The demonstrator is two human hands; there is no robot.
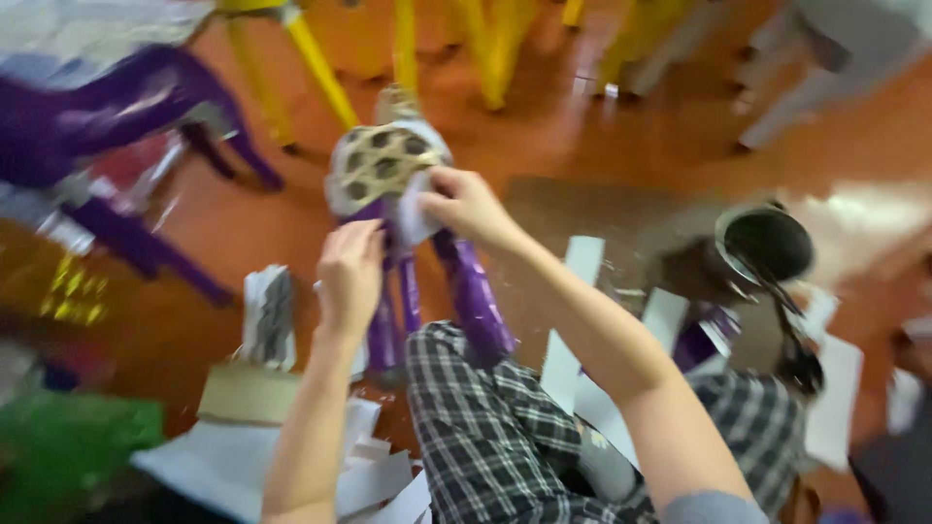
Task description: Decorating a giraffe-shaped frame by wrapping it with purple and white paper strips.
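The floor (602,146) was orange-red and littered with white paper strips (582,262) from 3 to 7 o'clock, evidently kept within arm's reach of the seated person, whose checked trousers (485,427) filled the 6 o'clock area. A purple stool (116,107) lay at 10 o'clock, and yellow stool legs (320,68) stood at 12 o'clock. A dark pot (767,243) sat at 3 o'clock beside the strips.

The stool in hand (388,165) lay tipped at centre, seat away from the person and purple legs toward the knee, which appeared to brace it. Its seat was partly covered with white paper.

The right hand (466,204) was closed, pinching paper at the seat's edge. The left hand (349,272) lay against the legs; motion blur prevented judging whether its fingers were closed.
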